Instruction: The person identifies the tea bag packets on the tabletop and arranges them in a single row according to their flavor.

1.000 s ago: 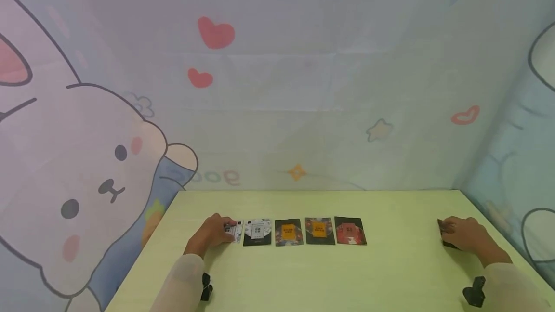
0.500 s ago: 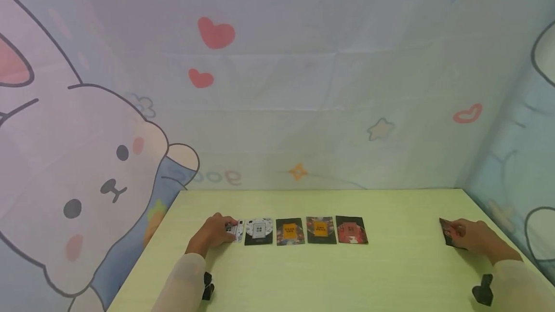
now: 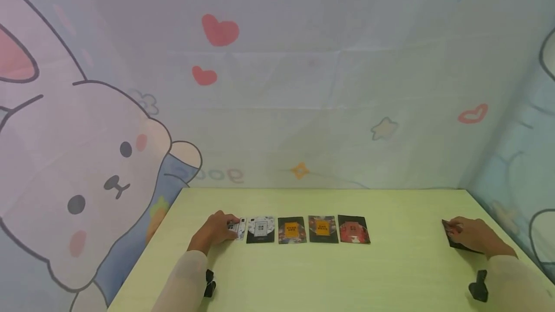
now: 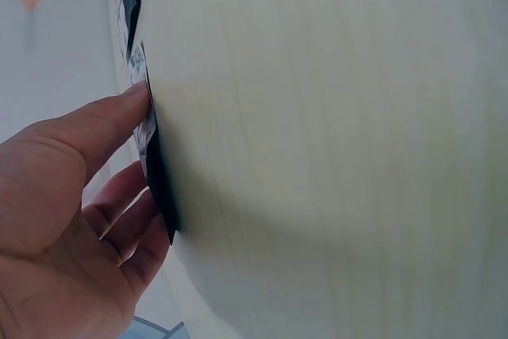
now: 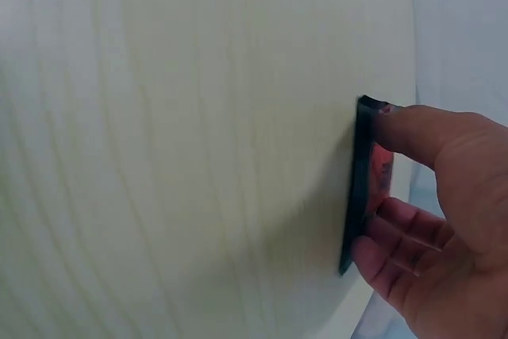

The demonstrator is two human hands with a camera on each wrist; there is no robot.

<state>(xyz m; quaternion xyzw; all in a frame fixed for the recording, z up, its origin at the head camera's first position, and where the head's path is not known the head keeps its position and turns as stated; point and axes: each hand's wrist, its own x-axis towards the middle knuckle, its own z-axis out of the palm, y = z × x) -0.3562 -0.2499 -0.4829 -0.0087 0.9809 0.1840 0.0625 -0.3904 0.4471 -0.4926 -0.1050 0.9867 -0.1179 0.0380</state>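
Note:
At the left end of a row, my left hand (image 3: pixel 212 231) pinches a flat white printed sachet (image 3: pixel 242 229) between thumb and fingers. In the left wrist view this sachet (image 4: pixel 148 140) shows a dark lower part, and the thumb lies across its patterned face. Over on the table's right side, my right hand (image 3: pixel 470 235) holds a black-and-red sachet (image 5: pixel 382 168) by its edges, thumb at one end and fingertips at the other. The hand covers most of that sachet in the head view.
Beside the left hand lie a white-and-black sachet (image 3: pixel 260 230), two with orange labels, one dark (image 3: pixel 291 231) and one brownish (image 3: pixel 323 230), then a red-and-black sachet (image 3: pixel 354 230). The pale yellow table (image 3: pixel 329 273) ends at a printed cloth backdrop (image 3: pixel 277 134).
The right hand shifted slightly right and tilted its sachet, which now sits flatter with its dark near edge showing. The left hand stays at its sachet. The head view has shifted slightly.

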